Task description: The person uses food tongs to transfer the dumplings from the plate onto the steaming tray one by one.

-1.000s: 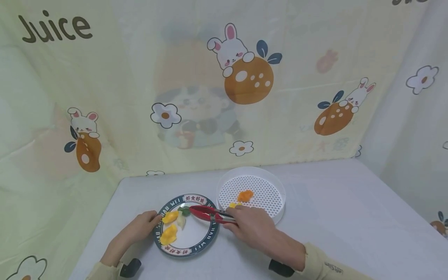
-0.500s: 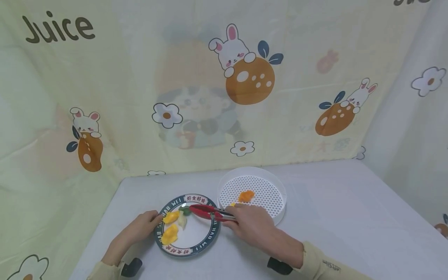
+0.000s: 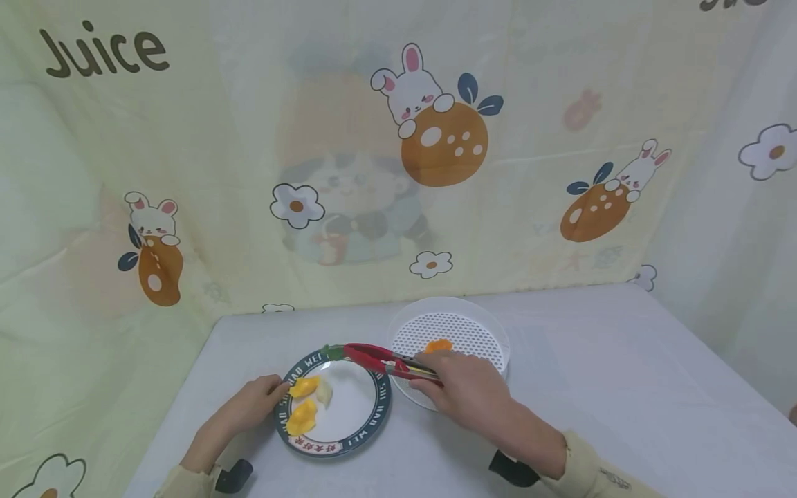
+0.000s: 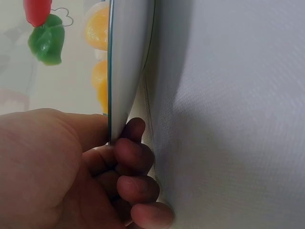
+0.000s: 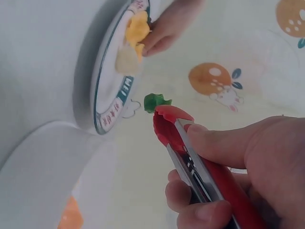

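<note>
Red-tipped metal tongs point(image 3: 373, 357) are gripped by my right hand point(image 3: 473, 391); their tips pinch a green piece point(image 3: 333, 353), which the right wrist view shows raised above the plate point(image 5: 112, 105). My left hand point(image 3: 249, 402) pinches the left rim of the dark-bordered plate point(image 3: 324, 448), thumb on top and fingers beneath in the left wrist view. On the plate lie two yellow pieces point(image 3: 301, 418) and a pale one point(image 3: 324, 392). An orange piece point(image 3: 439, 344) sits in the white perforated tray point(image 3: 473, 332), partly hidden by my right hand.
The white round tray stands behind and right of the plate, close to its rim. A pale cloth point(image 3: 591, 360) covers the table. Behind it hangs a curtain point(image 3: 529, 263) printed with rabbits, fruit and flowers.
The green piece has left the plate's surface in the tongs. My right hand has moved slightly up and to the right, and the tongs rose with it. My left hand has stayed at the rim.
</note>
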A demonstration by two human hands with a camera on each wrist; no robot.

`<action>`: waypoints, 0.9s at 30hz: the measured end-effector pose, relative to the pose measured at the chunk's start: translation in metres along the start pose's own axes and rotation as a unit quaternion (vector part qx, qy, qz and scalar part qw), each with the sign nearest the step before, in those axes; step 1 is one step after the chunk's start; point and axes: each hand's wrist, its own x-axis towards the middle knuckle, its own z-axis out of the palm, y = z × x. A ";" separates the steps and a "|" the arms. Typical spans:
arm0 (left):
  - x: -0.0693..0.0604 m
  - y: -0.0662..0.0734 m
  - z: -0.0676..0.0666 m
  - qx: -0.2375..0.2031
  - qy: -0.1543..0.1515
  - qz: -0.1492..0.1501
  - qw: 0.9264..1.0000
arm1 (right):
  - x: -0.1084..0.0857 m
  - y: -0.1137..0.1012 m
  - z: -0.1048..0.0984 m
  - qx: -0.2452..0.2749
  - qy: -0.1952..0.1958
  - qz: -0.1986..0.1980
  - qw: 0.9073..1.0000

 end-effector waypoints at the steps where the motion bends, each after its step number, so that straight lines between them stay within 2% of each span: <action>1: 0.000 0.000 0.000 0.000 0.000 -0.001 1.000 | 0.000 0.001 -0.001 0.000 0.002 0.004 1.000; 10: 0.000 -0.001 0.000 -0.002 0.001 0.000 1.000 | -0.006 0.011 -0.005 0.002 -0.011 0.040 0.999; 15: 0.001 -0.002 0.001 -0.002 0.002 0.000 1.000 | -0.011 0.021 -0.015 0.005 -0.020 0.064 0.998; 21: 0.000 -0.001 0.000 0.003 0.005 -0.001 1.000 | -0.014 0.046 -0.032 0.001 -0.027 0.083 0.996; 27: 0.000 -0.001 0.000 0.007 0.008 0.004 1.000 | -0.013 0.078 -0.036 -0.009 -0.020 0.085 0.996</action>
